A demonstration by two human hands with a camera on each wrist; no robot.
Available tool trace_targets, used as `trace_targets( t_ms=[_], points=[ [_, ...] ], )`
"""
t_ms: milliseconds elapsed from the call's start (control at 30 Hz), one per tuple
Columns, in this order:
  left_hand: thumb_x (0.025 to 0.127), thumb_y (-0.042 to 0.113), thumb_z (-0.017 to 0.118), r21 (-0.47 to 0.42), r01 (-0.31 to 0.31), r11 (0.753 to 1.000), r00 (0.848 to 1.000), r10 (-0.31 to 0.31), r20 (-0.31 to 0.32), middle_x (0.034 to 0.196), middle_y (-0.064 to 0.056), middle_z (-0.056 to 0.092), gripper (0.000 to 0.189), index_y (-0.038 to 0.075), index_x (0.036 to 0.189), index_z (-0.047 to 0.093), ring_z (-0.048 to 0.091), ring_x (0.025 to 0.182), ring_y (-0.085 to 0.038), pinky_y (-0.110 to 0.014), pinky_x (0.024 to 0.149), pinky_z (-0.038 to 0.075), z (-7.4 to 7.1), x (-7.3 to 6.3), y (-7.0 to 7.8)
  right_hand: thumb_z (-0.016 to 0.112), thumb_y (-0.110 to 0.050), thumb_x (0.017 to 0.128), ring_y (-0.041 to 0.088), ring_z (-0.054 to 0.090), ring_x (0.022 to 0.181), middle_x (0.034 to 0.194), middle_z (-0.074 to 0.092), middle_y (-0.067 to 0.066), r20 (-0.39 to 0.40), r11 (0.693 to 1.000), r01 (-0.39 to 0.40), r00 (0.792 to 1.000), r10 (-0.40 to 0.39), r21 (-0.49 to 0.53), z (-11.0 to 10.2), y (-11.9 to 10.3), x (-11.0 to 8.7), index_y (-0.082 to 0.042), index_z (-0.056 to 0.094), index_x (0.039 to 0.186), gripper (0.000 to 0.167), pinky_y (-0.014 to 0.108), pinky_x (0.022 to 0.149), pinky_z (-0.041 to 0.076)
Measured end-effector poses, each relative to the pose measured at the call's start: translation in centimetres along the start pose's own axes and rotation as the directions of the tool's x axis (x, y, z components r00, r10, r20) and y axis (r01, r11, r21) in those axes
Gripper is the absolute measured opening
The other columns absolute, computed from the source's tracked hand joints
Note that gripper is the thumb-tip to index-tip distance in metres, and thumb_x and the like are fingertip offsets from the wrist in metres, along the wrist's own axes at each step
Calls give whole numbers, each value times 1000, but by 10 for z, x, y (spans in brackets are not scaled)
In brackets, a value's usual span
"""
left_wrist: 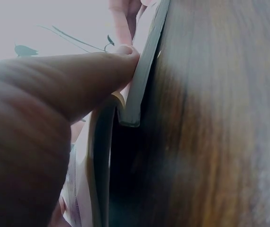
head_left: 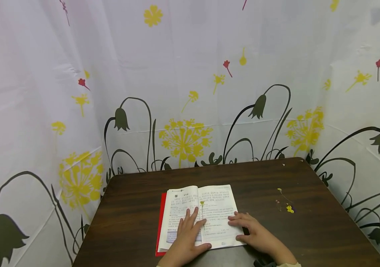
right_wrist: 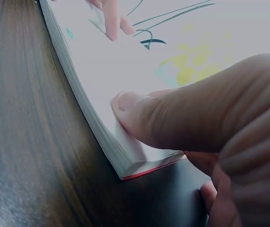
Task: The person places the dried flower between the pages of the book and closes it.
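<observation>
A book (head_left: 215,215) lies spread on the dark wooden table, printed pages up, its red cover showing along the left side. Near the gutter, a small yellow flower (head_left: 202,203) with a thin stem rests on the pages. My left hand (head_left: 186,239) lies across the left page and gutter, fingers spread, thumb reaching the lower edge. At the right page's outer edge, my right hand (head_left: 255,233) rests with fingertips and thumb on the paper. The right wrist view shows that thumb (right_wrist: 139,118) flat near the page corner; the other fingers are partly hidden behind it.
On the table (head_left: 130,207), right of the book, lie a yellow flower (head_left: 290,209), a thin-stemmed sprig (head_left: 279,190) and a tiny pinkish sprig (head_left: 278,202). Small pale bits lie near the far right corner. A flower-printed curtain (head_left: 190,74) hangs behind and at both sides.
</observation>
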State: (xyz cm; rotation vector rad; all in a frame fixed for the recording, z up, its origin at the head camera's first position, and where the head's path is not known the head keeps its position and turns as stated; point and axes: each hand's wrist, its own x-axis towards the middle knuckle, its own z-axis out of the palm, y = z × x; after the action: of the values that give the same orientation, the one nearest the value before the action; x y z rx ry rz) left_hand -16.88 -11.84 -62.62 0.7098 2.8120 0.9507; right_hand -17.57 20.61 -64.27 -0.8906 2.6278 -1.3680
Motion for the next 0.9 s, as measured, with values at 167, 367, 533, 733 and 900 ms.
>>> trace_targets(
  t_ms=[167, 367, 533, 733, 900],
  points=[
    [89, 56, 84, -2, 4, 1000, 1000, -4, 9, 182, -15, 22, 81, 15, 154, 59, 10, 168, -53, -82, 127, 12, 0, -1, 1, 82, -25, 96, 39, 56, 144, 151, 69, 2, -62, 997, 47, 997, -51, -62, 5, -2, 1, -30, 76, 126, 31, 28, 125, 35],
    [89, 55, 84, 22, -24, 999, 1000, 24, -18, 181, -17, 24, 80, 15, 154, 59, 13, 167, -54, -82, 126, 16, -1, -1, 0, 95, -21, 82, 35, 54, 131, 143, 63, 13, -326, 964, 44, 936, -132, -264, 28, -4, 13, -31, 71, 119, 45, 47, 104, 39],
    [89, 53, 85, 30, -41, 999, 999, 42, -33, 181, -18, 25, 79, 15, 153, 60, 15, 167, -54, -82, 125, 17, 0, 0, -1, 95, -22, 84, 24, 58, 108, 122, 63, 8, -457, 987, -43, 889, -32, -153, 31, -22, 19, -10, 63, 145, 69, 35, 93, 42],
    [88, 52, 86, 22, -21, 1000, 999, 21, -27, 182, -16, 23, 79, 17, 154, 59, 13, 168, -54, -82, 126, 16, -1, 1, 0, 82, -9, 97, -1, 47, 65, 81, 57, -8, -447, 959, -124, 864, 230, 253, 32, -32, 21, -6, 57, 147, 56, 20, 58, 43],
    [89, 52, 85, 7, -9, 1000, 1000, 9, -11, 182, -16, 23, 81, 16, 156, 58, 11, 168, -54, -83, 126, 14, -2, 0, 1, 80, -3, 96, 1, 48, 64, 74, 52, -4, -398, 805, -135, 815, 422, 577, 37, -39, 26, 3, 60, 141, 50, 18, 57, 42]
  ],
)
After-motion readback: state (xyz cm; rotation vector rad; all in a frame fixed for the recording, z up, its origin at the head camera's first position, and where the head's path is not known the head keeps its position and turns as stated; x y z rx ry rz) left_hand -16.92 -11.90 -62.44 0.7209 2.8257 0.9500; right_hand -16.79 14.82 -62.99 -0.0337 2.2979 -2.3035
